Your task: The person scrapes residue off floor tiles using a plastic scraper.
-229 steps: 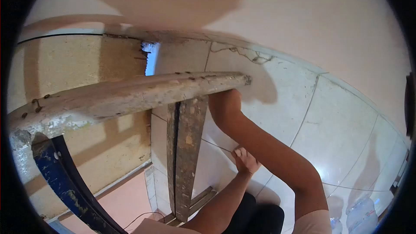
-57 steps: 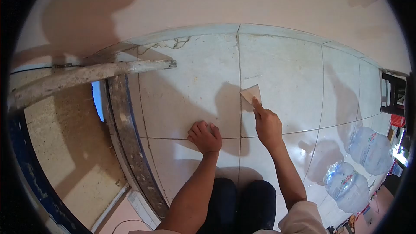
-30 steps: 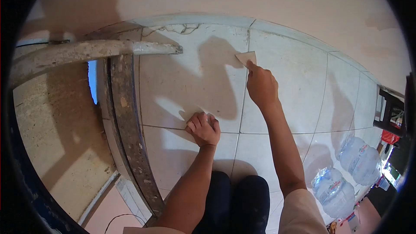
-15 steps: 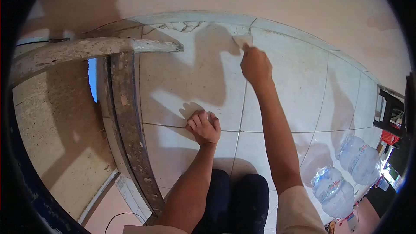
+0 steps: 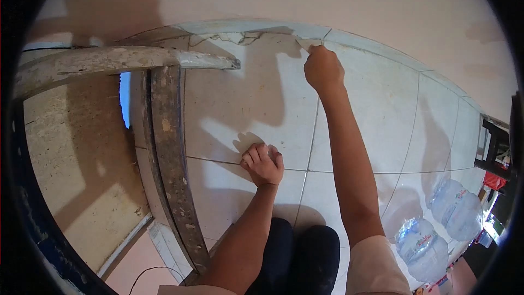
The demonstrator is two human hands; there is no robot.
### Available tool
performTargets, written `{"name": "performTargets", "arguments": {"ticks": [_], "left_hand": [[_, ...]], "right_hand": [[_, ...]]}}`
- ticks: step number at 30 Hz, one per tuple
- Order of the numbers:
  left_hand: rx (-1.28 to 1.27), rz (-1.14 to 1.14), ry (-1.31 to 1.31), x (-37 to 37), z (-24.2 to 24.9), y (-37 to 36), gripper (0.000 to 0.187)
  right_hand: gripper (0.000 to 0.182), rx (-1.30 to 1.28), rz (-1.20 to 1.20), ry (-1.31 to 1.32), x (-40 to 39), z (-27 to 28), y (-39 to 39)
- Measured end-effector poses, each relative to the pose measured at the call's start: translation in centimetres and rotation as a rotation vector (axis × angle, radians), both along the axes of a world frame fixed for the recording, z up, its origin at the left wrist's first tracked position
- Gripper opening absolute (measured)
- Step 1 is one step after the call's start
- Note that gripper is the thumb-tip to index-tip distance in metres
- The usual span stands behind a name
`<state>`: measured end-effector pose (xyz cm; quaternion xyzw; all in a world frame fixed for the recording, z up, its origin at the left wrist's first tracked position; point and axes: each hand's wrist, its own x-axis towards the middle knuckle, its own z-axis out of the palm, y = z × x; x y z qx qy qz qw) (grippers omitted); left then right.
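My right hand (image 5: pixel 323 69) is closed around a putty knife, its handle hidden in my fist. The pale, wide blade (image 5: pixel 309 42) lies at the floor's edge, by the foot of the tiled skirting (image 5: pixel 273 25). My left hand (image 5: pixel 263 163) rests low over the floor tiles (image 5: pixel 234 98) with curled fingers. Something pale shows between thumb and forefinger, too small to make out. Left of the blade, a broken, cracked patch (image 5: pixel 232 37) runs along the joint between floor and skirting.
On the left stands a worn wooden frame (image 5: pixel 169 131), with a bar (image 5: pixel 207 60) reaching over the floor. Two large clear water bottles (image 5: pixel 420 246) are at the lower right. Behind them is a black stool (image 5: pixel 493 147) near a red item (image 5: pixel 494 180).
My right hand has pushed the putty knife a little forward, closer to the skirting. My left hand keeps its curled pose, and the whole view has shifted slightly.
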<state>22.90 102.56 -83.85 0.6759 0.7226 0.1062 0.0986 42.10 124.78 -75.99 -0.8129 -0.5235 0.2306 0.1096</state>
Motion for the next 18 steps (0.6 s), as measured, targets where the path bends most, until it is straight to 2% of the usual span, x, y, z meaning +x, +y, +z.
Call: {"name": "performTargets", "arguments": {"ticks": [4,11,18], "left_hand": [[-0.027,-0.01,0.003,0.0,0.6,-0.2,0.032],[-0.009,0.001,0.007,0.0,0.5,0.1,0.031],[-0.043,0.008,0.0,0.0,0.6,-0.5,0.032]], "right_hand": [[0.024,0.002,0.041,-0.008,-0.3,0.2,-3.7],[0.026,-0.11,0.009,-0.024,0.0,0.7,1.0],[0.021,-0.02,0.01,-0.015,-0.1,0.6,-3.0]]}}
